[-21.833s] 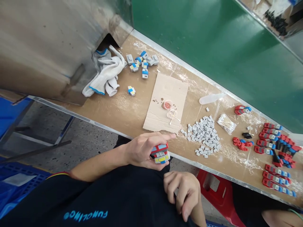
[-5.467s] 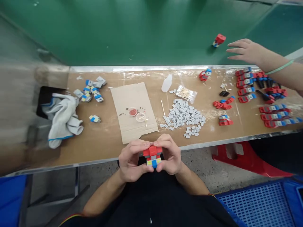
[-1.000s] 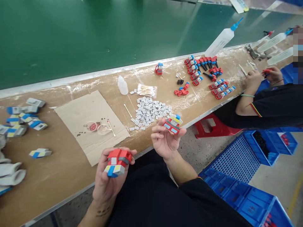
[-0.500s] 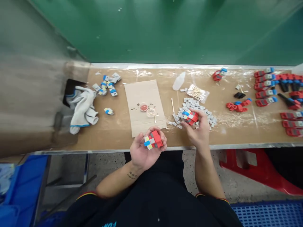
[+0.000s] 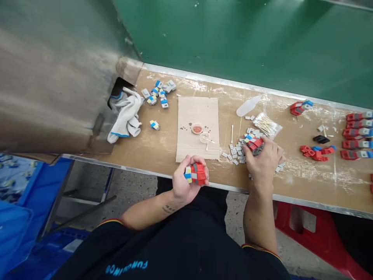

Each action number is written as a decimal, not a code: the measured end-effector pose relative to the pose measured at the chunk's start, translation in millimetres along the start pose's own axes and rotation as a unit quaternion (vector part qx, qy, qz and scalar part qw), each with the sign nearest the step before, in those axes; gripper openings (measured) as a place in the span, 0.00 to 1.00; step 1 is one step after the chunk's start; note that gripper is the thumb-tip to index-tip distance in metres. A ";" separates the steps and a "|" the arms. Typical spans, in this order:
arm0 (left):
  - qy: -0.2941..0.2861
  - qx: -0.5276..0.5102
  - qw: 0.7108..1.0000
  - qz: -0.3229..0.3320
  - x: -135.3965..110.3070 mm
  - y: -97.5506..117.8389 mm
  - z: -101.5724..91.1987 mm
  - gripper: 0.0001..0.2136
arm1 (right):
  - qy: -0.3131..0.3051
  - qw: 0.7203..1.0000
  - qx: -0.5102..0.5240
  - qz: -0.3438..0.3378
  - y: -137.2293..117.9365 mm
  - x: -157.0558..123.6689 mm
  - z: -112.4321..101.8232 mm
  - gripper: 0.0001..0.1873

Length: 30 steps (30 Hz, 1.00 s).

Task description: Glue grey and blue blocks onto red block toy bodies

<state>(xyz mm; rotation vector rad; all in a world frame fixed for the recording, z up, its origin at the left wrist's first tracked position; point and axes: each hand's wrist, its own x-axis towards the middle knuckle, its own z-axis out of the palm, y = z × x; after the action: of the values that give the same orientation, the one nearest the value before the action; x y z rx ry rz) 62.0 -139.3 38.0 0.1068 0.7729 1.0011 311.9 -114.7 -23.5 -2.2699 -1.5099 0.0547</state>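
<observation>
My left hand [image 5: 186,184] is closed round a red toy part [image 5: 198,174] with a grey, blue, white and yellow end, held just over the table's front edge. My right hand [image 5: 264,161] grips a second, similar red toy part [image 5: 254,143] between thumb and fingers, above or resting on a heap of small grey plastic pieces [image 5: 240,149]; I cannot tell whether it touches them. The hand and part cover some of the heap. Left of it lies a cotton swab [image 5: 232,134].
Beyond the heap are a bag of cotton swabs [image 5: 266,123] and a translucent bottle [image 5: 247,106]. Cardboard [image 5: 186,111] bears a small dish of red liquid [image 5: 197,128]. Gloves [image 5: 128,116] and grey-blue pieces [image 5: 163,93] lie left; red toy parts [image 5: 355,134] stand right.
The view has swung left, so the table's things appear farther right. My left fingers have curled more closely round their toy part. The right hand still holds its part by the grey heap.
</observation>
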 end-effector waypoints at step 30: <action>0.079 -0.020 0.996 0.039 10.5 7.5 -5.1 0.19 | 0.008 0.980 -0.031 -0.197 -54.7 -2.4 -10.1 0.12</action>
<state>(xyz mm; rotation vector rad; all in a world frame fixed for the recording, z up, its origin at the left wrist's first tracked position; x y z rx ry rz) 56.5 -128.1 31.8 0.0239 0.8982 1.1072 265.7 -102.1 4.8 -1.9678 -1.9451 -0.1242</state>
